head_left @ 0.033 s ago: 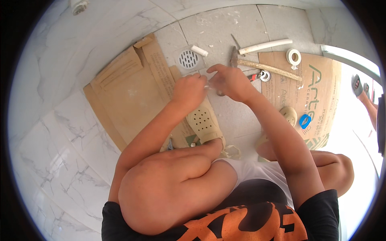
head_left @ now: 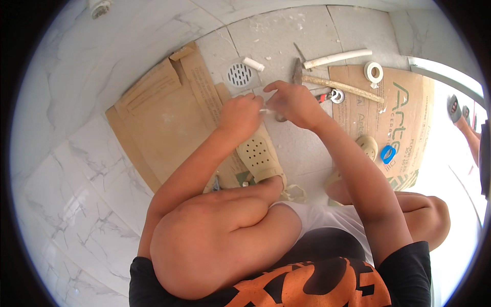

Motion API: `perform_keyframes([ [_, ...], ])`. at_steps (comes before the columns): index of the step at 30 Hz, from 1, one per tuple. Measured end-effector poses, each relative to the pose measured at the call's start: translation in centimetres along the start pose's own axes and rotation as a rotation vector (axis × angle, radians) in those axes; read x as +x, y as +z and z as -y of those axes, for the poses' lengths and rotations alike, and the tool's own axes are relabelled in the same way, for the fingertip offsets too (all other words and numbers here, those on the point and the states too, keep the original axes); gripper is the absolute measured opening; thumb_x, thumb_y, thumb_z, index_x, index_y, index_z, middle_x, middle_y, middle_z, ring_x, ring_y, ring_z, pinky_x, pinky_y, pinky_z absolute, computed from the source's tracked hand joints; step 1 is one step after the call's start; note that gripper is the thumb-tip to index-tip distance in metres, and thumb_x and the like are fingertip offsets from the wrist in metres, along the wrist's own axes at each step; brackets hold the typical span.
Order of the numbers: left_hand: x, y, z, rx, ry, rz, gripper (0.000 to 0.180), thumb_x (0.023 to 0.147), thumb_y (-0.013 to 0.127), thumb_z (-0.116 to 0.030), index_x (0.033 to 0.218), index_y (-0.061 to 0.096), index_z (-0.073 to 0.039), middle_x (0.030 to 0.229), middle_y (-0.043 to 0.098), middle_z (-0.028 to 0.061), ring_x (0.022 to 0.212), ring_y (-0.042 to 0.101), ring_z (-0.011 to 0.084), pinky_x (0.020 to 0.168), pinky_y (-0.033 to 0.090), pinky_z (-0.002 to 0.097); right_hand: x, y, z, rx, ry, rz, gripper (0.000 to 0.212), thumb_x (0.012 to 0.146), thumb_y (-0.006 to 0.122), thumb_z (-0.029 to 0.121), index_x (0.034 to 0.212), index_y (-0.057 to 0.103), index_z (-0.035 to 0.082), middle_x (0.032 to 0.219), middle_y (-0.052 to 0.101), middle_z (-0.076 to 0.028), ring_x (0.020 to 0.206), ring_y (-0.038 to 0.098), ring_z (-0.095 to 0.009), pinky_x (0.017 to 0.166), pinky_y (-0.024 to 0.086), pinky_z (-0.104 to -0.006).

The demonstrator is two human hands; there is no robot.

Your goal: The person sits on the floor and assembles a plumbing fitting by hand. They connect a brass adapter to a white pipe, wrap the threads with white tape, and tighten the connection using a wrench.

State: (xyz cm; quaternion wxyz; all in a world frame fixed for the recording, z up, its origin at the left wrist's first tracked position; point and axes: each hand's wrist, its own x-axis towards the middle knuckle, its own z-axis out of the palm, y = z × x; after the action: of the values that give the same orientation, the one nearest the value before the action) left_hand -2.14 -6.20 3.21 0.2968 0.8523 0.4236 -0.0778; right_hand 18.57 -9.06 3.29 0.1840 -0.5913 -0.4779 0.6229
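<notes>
My left hand (head_left: pixel 241 116) is closed, its fingers curled in front of me above the toe of a beige clog (head_left: pixel 257 153). To its right, my right hand (head_left: pixel 294 106) bends toward it with the forefinger crooked. Between the two hands shows a small pale, shiny piece (head_left: pixel 264 110), too small to name and mostly hidden by the fingers. Just beyond my right hand, on the floor, lies a hammer with a wooden handle (head_left: pixel 348 89). Red-handled pliers (head_left: pixel 323 97) lie partly hidden by that hand.
Flattened cardboard (head_left: pixel 169 123) covers the floor at left; another sheet (head_left: pixel 414 117) lies at right, bearing a white tape roll (head_left: pixel 374 72) and a blue ring (head_left: pixel 388 154). A round drain grate (head_left: pixel 239 75), short white pipe (head_left: pixel 253 64) and longer pipe (head_left: pixel 338 59) are farther off.
</notes>
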Motion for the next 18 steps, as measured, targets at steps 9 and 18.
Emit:
perform_keyframes([
  [9,0.5,0.1,-0.1,-0.204,-0.264,0.207,0.033,0.087,0.079,-0.034,0.103,0.078,-0.005,0.097,0.077,0.0169,0.091,0.075,0.0373,0.08,0.058,0.0478,-0.2,2.5,-0.9,-0.52,-0.263,-0.116,0.039,0.094,0.064,0.0,0.131,0.059,0.012,0.102,0.072,-0.014,0.104,0.069,-0.036,0.087,0.056,-0.0484],
  [18,1.8,0.3,3.4,-0.843,-0.536,0.228,0.043,0.091,0.083,-0.039,0.109,0.077,-0.001,0.085,0.069,0.0066,0.075,0.064,0.0183,0.07,0.052,0.0355,-0.4,2.0,-2.1,-0.109,-0.155,-0.204,0.038,0.1,0.06,0.001,0.137,0.053,0.009,0.099,0.072,-0.015,0.093,0.071,-0.037,0.084,0.056,-0.0459],
])
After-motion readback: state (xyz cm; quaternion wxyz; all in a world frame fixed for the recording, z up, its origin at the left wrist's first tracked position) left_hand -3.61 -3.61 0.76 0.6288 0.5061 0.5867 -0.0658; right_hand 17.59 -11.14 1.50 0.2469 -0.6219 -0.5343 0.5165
